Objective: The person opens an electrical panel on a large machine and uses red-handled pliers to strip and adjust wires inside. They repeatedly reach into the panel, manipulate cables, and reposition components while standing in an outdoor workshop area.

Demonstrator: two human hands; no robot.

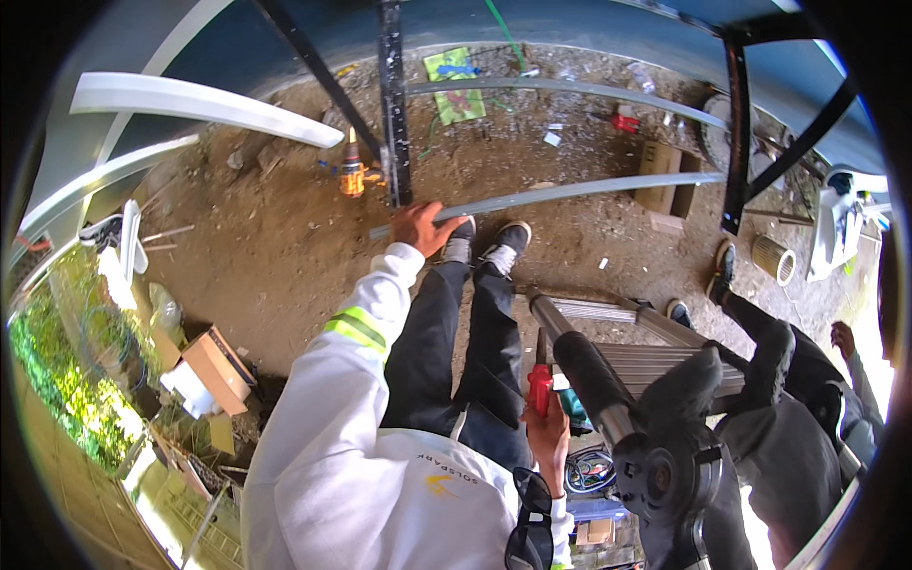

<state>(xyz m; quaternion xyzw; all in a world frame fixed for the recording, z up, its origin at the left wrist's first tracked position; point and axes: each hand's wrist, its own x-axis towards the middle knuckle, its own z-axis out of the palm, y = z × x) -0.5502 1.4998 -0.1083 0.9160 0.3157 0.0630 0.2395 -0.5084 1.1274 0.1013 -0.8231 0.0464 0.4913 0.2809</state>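
Note:
My left hand (418, 228) is closed over a long, thin grey metal strip (570, 195), near its left end and just below the foot of a black metal post (392, 104). The strip runs right, toward a second black post (736, 142). Low by my right thigh, my right hand (548, 437) grips a red-handled tool (540, 385) with a narrow dark blade pointing away from me; its exact kind is unclear. Beside that handle shows a teal object (573, 410), partly hidden. An orange power drill (352, 176) is left of the first post.
A stepladder (665, 366) stands at the right, with another person's dark-trousered leg (760, 323) beside it. A second strip (570, 87), a cardboard box (665, 176) and scraps lie on the dirt ground. A white panel strip (204, 106) juts in from the left.

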